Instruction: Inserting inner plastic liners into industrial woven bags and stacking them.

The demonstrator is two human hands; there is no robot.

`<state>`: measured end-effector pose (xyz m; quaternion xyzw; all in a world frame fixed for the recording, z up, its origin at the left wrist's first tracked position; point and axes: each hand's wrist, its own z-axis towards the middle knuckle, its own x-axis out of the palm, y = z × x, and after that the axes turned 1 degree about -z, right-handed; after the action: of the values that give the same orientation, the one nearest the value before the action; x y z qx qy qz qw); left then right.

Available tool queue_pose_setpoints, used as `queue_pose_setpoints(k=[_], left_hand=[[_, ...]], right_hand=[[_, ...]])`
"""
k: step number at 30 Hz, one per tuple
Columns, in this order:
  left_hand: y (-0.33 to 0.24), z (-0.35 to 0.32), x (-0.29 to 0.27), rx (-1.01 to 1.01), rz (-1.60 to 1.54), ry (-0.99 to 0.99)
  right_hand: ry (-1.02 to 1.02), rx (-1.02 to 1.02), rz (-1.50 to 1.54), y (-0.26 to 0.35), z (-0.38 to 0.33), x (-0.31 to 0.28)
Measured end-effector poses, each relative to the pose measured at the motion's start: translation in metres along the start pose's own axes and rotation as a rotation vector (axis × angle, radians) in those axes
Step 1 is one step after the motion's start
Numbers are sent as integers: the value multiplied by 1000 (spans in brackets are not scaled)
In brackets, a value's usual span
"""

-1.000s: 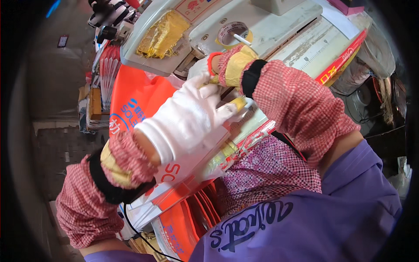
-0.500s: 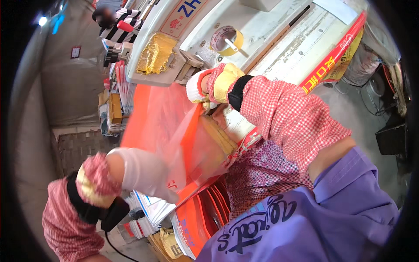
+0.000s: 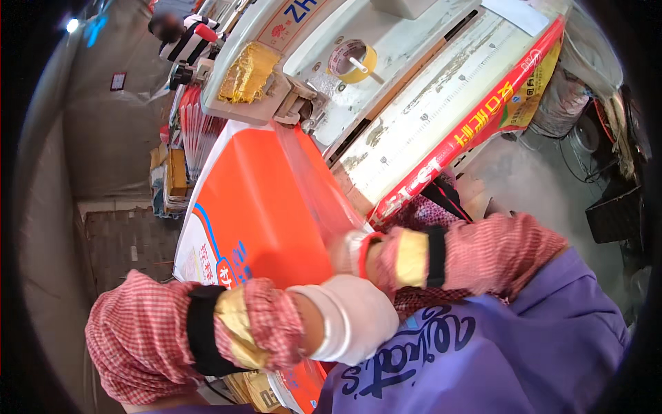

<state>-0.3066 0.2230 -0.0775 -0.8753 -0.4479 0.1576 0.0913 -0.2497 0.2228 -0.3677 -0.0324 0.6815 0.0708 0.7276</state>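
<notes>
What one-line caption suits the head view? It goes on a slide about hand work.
Gloved left hand and right hand grip an orange printed bag beside a white machine.

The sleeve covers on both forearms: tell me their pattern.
Red-and-white check, plain on the left sleeve cover and right sleeve cover in the head view.

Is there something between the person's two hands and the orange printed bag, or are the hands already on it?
Nothing visible stands between them. The left hand and the right hand, both in white gloves, are at the near edge of the orange bag, where a clear film lies over it. Whether each grip is closed on the bag cannot be told.
</notes>
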Motion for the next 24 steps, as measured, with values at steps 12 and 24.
queue_pose_setpoints(k=[12, 24], left_hand=[[-16, -19, 12, -78, 76, -131], [37, -15, -37, -36, 201, -1]], right_hand=[[-233, 845, 508, -83, -59, -183], [-454, 975, 122, -106, -5, -143]])
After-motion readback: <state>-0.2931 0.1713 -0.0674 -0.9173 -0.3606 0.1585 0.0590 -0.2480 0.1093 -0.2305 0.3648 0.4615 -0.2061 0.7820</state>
